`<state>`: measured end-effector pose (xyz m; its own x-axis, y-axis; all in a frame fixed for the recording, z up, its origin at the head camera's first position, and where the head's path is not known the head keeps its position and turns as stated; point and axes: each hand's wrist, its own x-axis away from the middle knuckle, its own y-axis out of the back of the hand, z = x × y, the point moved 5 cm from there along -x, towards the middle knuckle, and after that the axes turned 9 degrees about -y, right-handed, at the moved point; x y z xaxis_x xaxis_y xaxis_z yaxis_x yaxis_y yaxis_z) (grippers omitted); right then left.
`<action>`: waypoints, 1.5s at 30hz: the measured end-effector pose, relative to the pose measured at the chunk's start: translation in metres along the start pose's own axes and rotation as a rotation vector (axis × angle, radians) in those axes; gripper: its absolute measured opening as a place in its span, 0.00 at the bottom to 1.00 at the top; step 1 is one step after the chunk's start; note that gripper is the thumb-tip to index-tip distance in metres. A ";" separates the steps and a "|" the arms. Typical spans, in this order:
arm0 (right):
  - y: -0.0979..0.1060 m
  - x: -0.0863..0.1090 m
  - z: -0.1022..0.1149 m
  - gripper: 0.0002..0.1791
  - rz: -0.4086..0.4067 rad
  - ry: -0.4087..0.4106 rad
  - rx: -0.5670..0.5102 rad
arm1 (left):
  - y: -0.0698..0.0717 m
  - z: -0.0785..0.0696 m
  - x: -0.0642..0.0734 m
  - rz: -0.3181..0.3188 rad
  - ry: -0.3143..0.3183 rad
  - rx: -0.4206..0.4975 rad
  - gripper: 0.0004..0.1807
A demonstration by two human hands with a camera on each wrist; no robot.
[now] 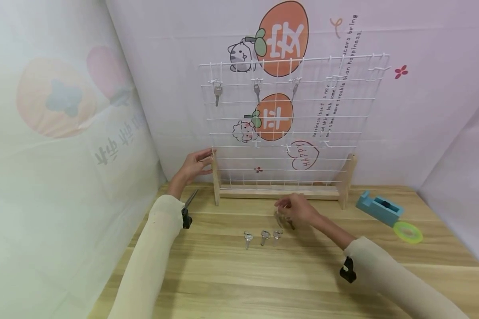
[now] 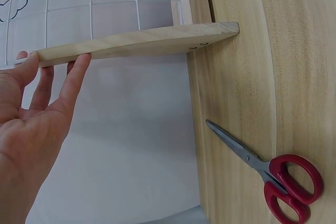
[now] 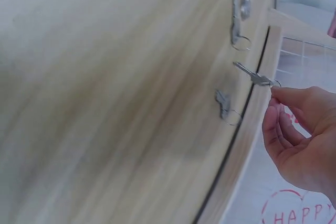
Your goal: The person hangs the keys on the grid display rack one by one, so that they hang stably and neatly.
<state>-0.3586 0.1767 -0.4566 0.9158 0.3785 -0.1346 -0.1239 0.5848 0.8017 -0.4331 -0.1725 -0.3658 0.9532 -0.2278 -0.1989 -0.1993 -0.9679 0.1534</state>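
Note:
A white wire grid rack [image 1: 283,158] stands on the table between wooden side posts. My left hand [image 1: 195,166] holds the left wooden post [image 2: 131,44], thumb and fingers on either side of its upper edge. Just in front of the rack, my right hand [image 1: 299,208] pinches a key [image 3: 258,79] by its small ring, with the blade pointing away from the fingertips. Another key [image 3: 223,103] lies on the wood beside it. More keys [image 1: 248,238] with rings lie in a row on the table. Three keys, including the leftmost one [image 1: 217,93], hang from hooks high on the grid.
Red-handled scissors [image 2: 252,158] lie left of the rack. On the right are a blue tape dispenser [image 1: 380,210] and a yellow-green tape roll [image 1: 408,232]. White hooks [image 1: 335,77] sit on the grid. Printed cloth [image 1: 175,66] hangs behind the wooden table [image 1: 215,283].

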 end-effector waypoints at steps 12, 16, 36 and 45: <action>0.057 -0.008 0.013 0.06 -0.102 0.084 -0.008 | 0.000 -0.001 0.001 0.017 -0.011 0.002 0.27; 0.084 -0.012 0.017 0.06 -0.130 0.055 -0.003 | 0.000 -0.001 0.001 0.012 -0.005 -0.001 0.27; 0.214 0.000 0.057 0.07 -0.300 0.002 0.092 | 0.001 -0.003 0.003 0.020 -0.007 0.008 0.28; 0.261 0.004 0.077 0.10 -0.415 0.005 0.111 | -0.002 -0.004 0.005 0.026 -0.012 0.011 0.28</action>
<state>-0.3573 0.2753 -0.2031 0.8772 0.1314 -0.4617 0.2969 0.6073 0.7369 -0.4273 -0.1716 -0.3631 0.9447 -0.2545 -0.2066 -0.2270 -0.9626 0.1478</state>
